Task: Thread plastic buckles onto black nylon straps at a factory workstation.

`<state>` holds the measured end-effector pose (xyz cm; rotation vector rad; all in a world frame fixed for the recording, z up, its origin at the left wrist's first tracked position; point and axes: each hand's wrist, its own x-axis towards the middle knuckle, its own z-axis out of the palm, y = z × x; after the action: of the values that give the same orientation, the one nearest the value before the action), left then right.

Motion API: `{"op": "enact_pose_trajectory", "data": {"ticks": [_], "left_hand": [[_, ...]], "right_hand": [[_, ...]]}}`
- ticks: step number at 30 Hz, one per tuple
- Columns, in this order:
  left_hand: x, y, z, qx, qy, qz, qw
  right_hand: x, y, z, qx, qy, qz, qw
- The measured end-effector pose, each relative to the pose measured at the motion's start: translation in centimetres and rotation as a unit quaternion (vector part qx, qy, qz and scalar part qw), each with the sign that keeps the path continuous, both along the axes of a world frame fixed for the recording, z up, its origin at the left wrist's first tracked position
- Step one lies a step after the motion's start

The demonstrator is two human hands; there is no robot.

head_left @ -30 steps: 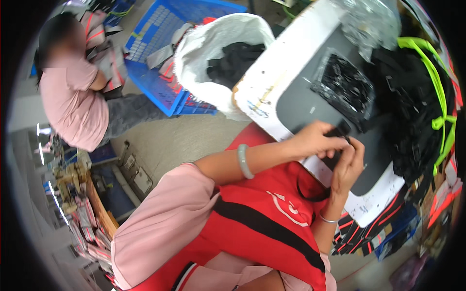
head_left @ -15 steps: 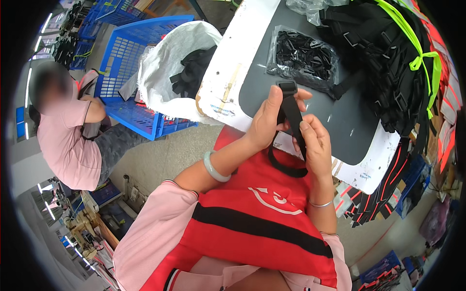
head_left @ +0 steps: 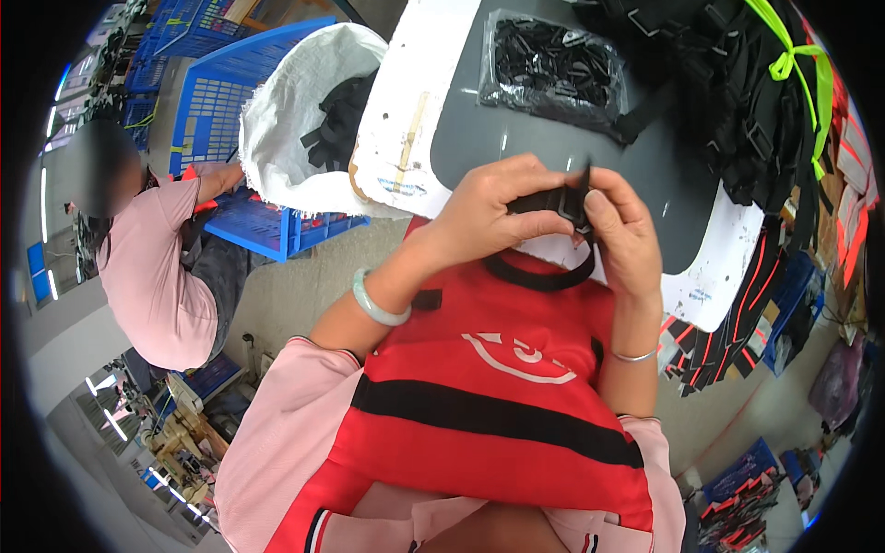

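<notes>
I pinch a black strap with its buckle between my left hand and my right hand, both closed on it, above the near edge of the worktop; farther off lies a clear bag of black buckles; far right, a heap of black straps; far left, a white sack beside a blue crate.

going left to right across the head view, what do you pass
Seated person in pink → blue crate → white sack → left hand → black strap → right hand → pile of black straps with a neon-green tie
</notes>
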<state>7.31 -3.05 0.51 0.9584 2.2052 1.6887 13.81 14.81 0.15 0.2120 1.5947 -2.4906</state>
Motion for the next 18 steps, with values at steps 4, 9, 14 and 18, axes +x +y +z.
{"op": "enact_pose_trajectory", "data": {"ticks": [4,9,14,18], "left_hand": [[0.0,-0.4,0.0,0.001,-0.044,-0.024,0.999],[-0.6,-2.1,0.4,-0.014,-0.098,-0.015,0.995],[-0.5,-1.6,0.7,-0.068,-0.027,-0.040,0.997],[-0.4,-0.5,0.9,-0.068,0.001,-0.059,0.996]], "right_hand": [[0.6,1.8,-0.7,-0.059,0.040,-0.074,0.995],[2.3,10.0,0.1,-0.307,0.140,-0.206,0.918],[3.0,11.1,1.0,-0.239,0.119,-0.259,0.928],[1.6,2.9,2.7,0.224,-0.061,-0.181,0.956]]}}
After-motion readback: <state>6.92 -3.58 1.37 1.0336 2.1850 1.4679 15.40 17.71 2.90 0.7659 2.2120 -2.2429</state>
